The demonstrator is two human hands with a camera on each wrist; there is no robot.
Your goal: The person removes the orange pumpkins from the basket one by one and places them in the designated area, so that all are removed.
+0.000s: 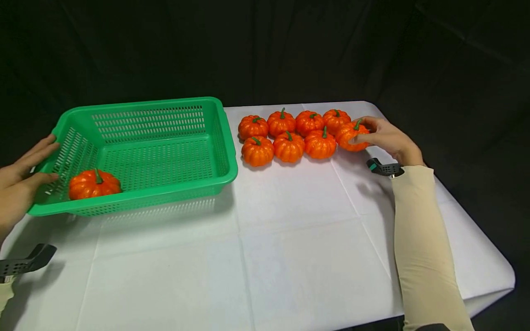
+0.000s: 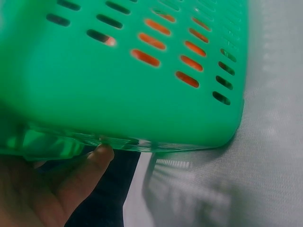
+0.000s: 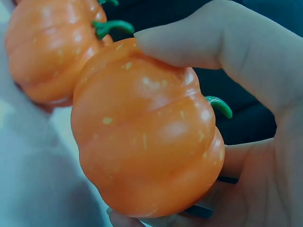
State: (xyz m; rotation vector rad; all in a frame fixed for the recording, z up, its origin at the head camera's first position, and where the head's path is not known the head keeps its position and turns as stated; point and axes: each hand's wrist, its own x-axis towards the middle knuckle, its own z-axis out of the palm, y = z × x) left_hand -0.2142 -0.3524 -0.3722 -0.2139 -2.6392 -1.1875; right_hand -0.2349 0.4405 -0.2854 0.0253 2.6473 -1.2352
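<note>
At the right end of two rows of small orange pumpkins point(image 1: 288, 147), my right hand point(image 1: 389, 138) holds one pumpkin point(image 1: 349, 136) between thumb and fingers. The right wrist view shows this held pumpkin point(image 3: 147, 132) close up, its green stem toward the palm, with a neighbouring pumpkin point(image 3: 47, 52) behind it. On the left, my left hand point(image 1: 20, 181) grips the left rim of a green plastic basket point(image 1: 165, 184). One pumpkin point(image 1: 93, 185) lies inside, in the basket's near left corner. Orange shows through the slots of the basket wall point(image 2: 118, 90) in the left wrist view.
A white cloth point(image 1: 186, 271) with fold lines covers the table. The table's edge runs down the right side, beyond my right arm. A black curtain point(image 1: 265, 50) hangs behind. Several pumpkins stand close together, right of the basket.
</note>
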